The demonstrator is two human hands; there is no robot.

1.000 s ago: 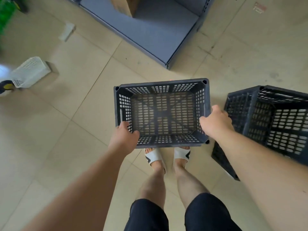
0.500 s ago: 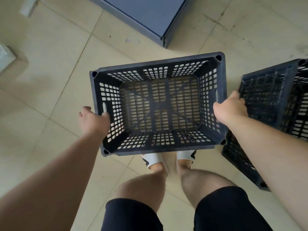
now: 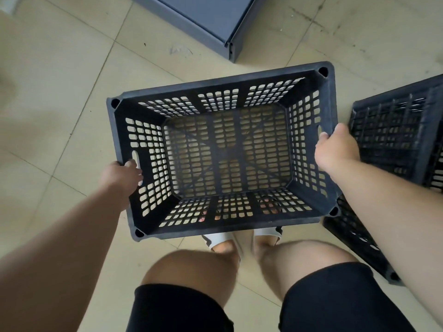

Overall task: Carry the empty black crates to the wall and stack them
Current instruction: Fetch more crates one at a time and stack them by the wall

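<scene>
The empty black perforated plastic crate (image 3: 215,101) hangs above the beige tiled floor (image 3: 60,97). The left hand (image 3: 121,174) is curled round its 9 o'clock rim, and the right hand (image 3: 335,149) is clamped on its 3 o'clock rim. A second black slatted crate (image 3: 393,133) crowds close at 3 o'clock, and a grey-blue flat panel (image 3: 215,15) lies at 12.

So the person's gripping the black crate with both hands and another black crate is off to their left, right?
Not quite. The head view shows the other crate on their right, not left. The left hand and right hand do grip the held crate.

Grey-blue panel (image 3: 211,17) lies on beige tiled floor (image 3: 60,92).
</scene>
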